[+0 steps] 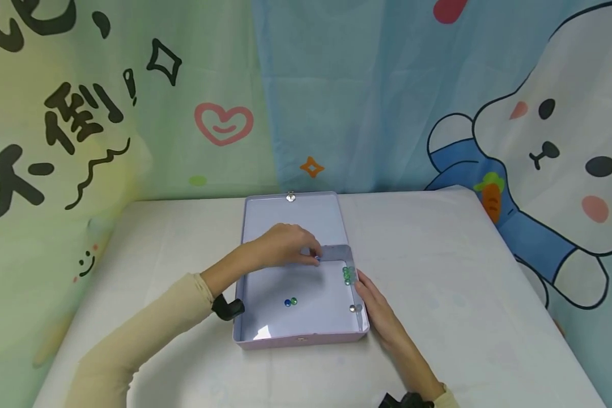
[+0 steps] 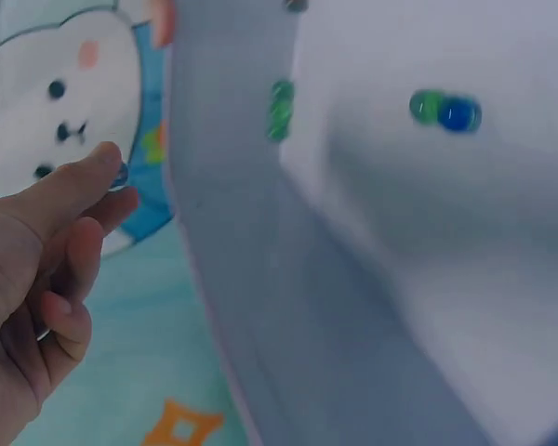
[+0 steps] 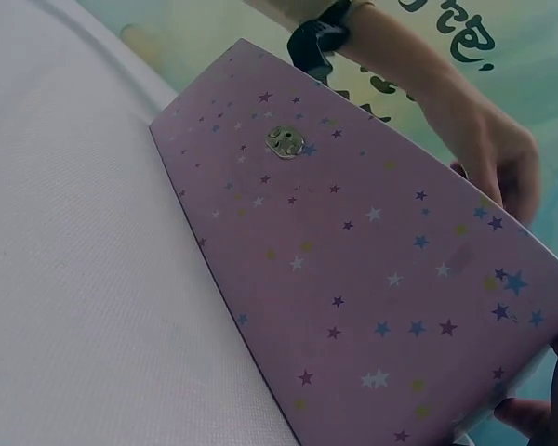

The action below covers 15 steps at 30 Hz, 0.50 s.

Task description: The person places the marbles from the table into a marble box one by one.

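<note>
Left hand (image 1: pixel 283 246): we see thumb and finger pinching a small, bluish, glassy bead (image 2: pixel 121 175), at the far end of the lilac, star-printed box (image 3: pixel 353 246). Right hand (image 1: pixel 379 309): fingers extended, touching its right side.

Dark Chinese characters (image 1: pixel 73 107) on the backdrop (image 1: pixel 336 102) include "倒!".

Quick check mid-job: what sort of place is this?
Probably a small indoor tabletop setup for recording handwork: a table with a white covering, a cartoon-printed backdrop hanging right behind it, and a black wrist-worn device. The pictures don't settle whether it's a home or a studio.
</note>
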Tool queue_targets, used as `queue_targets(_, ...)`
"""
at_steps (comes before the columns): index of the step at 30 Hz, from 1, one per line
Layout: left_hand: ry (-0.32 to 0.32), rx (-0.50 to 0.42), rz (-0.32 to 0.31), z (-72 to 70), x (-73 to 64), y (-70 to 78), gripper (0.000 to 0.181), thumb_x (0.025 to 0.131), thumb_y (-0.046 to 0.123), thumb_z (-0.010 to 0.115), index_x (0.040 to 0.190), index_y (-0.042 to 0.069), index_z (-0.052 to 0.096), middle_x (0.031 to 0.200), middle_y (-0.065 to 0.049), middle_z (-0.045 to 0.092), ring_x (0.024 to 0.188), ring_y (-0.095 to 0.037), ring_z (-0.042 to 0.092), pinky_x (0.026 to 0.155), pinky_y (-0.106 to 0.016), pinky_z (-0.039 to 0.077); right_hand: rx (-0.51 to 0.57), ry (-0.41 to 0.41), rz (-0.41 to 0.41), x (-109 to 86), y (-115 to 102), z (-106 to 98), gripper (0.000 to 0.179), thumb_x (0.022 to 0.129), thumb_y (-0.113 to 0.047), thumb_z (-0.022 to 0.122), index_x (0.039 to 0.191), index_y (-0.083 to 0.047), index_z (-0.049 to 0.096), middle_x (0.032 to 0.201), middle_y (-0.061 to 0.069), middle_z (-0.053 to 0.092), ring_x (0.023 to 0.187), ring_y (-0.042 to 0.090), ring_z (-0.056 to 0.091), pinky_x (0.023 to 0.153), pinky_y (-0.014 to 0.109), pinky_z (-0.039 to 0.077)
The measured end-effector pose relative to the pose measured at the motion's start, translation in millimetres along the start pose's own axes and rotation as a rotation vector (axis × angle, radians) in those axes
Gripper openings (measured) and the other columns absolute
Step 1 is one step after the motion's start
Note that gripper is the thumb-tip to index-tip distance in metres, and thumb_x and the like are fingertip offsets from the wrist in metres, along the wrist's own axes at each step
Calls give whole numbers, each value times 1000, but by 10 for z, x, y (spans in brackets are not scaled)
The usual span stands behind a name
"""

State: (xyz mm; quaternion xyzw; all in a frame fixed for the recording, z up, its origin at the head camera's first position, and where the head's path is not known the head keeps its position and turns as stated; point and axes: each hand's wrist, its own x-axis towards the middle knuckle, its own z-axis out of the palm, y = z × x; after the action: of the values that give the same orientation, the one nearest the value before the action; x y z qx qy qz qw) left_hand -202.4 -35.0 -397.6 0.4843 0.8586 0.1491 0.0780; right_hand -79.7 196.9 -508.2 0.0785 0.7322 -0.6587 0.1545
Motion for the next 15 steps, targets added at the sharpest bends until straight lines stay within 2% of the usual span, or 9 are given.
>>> queue_targets(4, -96, -15, 43, 235, 189, 77, 16, 87, 34, 72, 97, 23, 73, 90, 12, 72, 83, -3, 64, 69, -20, 49, 1, -10, 11, -7, -9, 0, 61, 103, -43, 37, 155, -17, 21, 163, 10, 18, 152, 34, 7, 120, 58, 6)
queue_targets(8, -190, -4, 77, 458, 314, 146, 16, 86, 34, 73, 97, 22, 72, 88, 13, 69, 77, -1, 58, 67, -17, 46, 4, -15, 9, -17, -19, -4, 62, 102, -44, 37, 155, -17, 21, 163, 10, 16, 152, 35, 6, 119, 58, 5)
queue_targets(11, -239, 34, 100, 579, 374, 193, 19, 85, 36, 74, 97, 21, 72, 87, 13, 69, 76, 0, 56, 67, -15, 44, 8, -14, 3, -14, -20, -9, 62, 102, -45, 38, 155, -18, 21, 163, 10, 16, 152, 34, 6, 120, 57, 5)
queue_targets(15, -271, 60, 107, 678, 424, 242, 21, 82, 36, 76, 96, 21, 72, 86, 12, 69, 74, 0, 56, 66, -13, 43, 20, -20, 0, -7, -19, -15, 61, 102, -45, 38, 155, -18, 21, 163, 9, 16, 152, 33, 6, 121, 56, 4)
